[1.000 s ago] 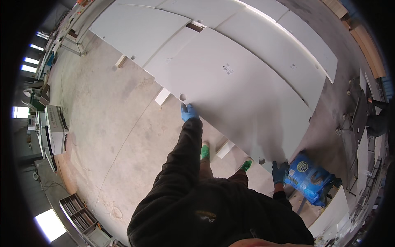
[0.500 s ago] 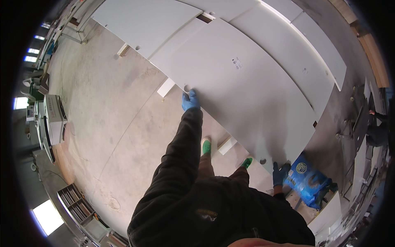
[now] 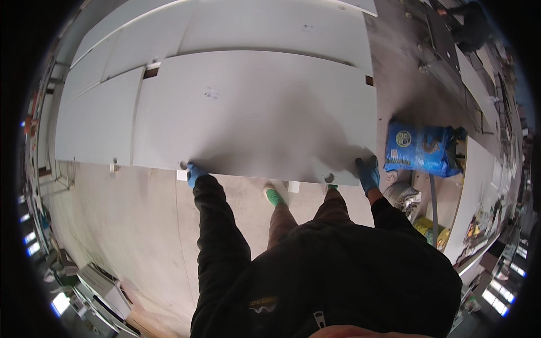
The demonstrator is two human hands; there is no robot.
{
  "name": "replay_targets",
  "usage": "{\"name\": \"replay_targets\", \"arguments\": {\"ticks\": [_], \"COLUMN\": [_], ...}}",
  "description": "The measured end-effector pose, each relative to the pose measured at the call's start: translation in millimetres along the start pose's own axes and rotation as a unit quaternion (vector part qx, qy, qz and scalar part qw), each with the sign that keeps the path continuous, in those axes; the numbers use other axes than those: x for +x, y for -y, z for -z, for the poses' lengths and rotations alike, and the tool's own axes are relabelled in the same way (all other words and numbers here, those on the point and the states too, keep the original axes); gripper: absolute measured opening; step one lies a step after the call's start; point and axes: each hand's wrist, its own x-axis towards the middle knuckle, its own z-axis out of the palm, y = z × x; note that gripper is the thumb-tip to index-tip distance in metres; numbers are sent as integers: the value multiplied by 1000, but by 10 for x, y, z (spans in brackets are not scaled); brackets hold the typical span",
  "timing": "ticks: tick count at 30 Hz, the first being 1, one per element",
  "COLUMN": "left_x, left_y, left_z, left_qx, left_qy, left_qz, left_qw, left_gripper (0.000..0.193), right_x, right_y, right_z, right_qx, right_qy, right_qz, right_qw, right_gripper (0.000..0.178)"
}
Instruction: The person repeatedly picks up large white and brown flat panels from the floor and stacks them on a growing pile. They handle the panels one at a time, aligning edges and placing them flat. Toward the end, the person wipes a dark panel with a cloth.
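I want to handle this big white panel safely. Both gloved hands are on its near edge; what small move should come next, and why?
Probably a slow, even lift of the near edge. The left hand and right hand grip the white panel near its two corners, so the hold looks balanced, while both feet stand close under that edge.

A large, flat, pale grey rectangular panel lies horizontally, raised off the concrete floor, its long near edge running left to right in front of the person. Its surface is smooth and matt, with a small printed label near the upper left and a soft shadow over its lower right part. Small round holes sit close to the near edge, one toward the left end and one toward the right. The left hand in a blue glove grips the near edge by the left hole; the right hand, also blue-gloved, grips the same edge at the right corner.
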Motion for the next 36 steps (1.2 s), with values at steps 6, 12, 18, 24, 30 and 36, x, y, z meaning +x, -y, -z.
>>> {"name": "replay_targets", "arguments": {"ticks": [6,12,18,24,30,36], "left_x": [-81,-53,21,-211,-303,-9], "left_y": [-29,-63,-77,-144,-136,6], "left_z": [-37,-65,6,185,112,186], "left_qx": [6,-16,-46,-120,-167,-460], "left_qy": [0,24,75,213,222,187], "left_qz": [33,75,131,160,178,448], "left_qw": [999,997,987,956,944,743], "left_gripper": [44,45,46,31,32,35], "right_x": [-80,-245,-148,-288,-290,-309], "right_y": [-26,-412,-108,46,67,81], "right_z": [222,159,107,-125,-114,-102], "right_qx": [71,-42,-163,-236,-220,-198], "right_qy": [22,-33,-93,-87,-78,-83], "right_qz": [33,-68,305,243,226,237], "right_qw": [997,996,934,937,946,948], "right_gripper": [86,70,73,97,94,92]}}
